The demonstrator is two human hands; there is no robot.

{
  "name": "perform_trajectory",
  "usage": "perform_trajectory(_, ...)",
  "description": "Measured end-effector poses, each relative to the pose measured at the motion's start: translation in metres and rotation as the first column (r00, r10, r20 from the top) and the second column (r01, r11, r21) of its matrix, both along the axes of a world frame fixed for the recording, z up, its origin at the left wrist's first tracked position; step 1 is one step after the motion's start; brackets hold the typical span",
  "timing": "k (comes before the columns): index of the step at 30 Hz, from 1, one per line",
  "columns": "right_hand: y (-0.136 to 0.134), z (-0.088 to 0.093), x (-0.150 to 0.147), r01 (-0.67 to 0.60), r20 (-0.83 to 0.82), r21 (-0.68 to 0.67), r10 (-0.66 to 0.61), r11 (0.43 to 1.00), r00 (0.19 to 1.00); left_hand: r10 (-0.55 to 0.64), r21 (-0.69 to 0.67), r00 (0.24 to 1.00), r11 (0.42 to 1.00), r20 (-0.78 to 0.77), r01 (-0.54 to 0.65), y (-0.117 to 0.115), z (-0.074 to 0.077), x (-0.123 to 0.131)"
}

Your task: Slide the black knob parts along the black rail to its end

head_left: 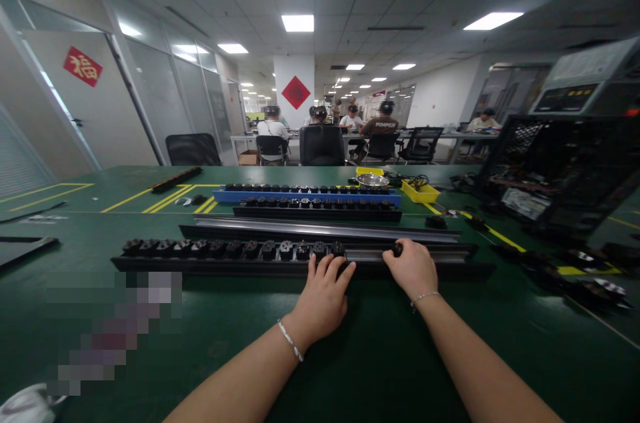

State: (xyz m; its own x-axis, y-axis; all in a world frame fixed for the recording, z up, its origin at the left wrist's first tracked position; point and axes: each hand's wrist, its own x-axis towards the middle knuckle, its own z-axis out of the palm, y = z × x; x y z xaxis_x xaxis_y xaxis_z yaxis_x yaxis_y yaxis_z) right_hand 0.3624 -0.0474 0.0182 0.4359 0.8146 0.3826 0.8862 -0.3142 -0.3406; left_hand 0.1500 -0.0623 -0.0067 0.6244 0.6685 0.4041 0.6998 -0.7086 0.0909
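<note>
The right hand (pixel 411 270) pinches a black socket module (pixel 397 249) in the long rail (pixel 440 254) across the middle of the tabletop (pixel 350 356), while the left hand (pixel 323 296) rests on it loosely spread, so uneven pressure could well tilt and jam the module.

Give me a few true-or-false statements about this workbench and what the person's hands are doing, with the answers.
1. The left hand and the right hand are both at the long black rail nearest the camera. True.
2. The row of small black socket pieces fills the right part of that rail. False: they sit in its left part, and the stretch right of the hands is bare.
3. A long blue rail lies farther back on the green table. True.
4. The small plastic tray beside the round metal bowl is red. False: it is yellow.
</note>
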Motion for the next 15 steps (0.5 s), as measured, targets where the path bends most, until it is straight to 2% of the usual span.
perform_trajectory(15,-0.0033,0.0032,0.0049,0.041,-0.061,-0.018,-0.042,0.999,0.997,-0.014,-0.026,1.000,1.000,-0.002,0.014,-0.0021,0.0007,-0.0002)
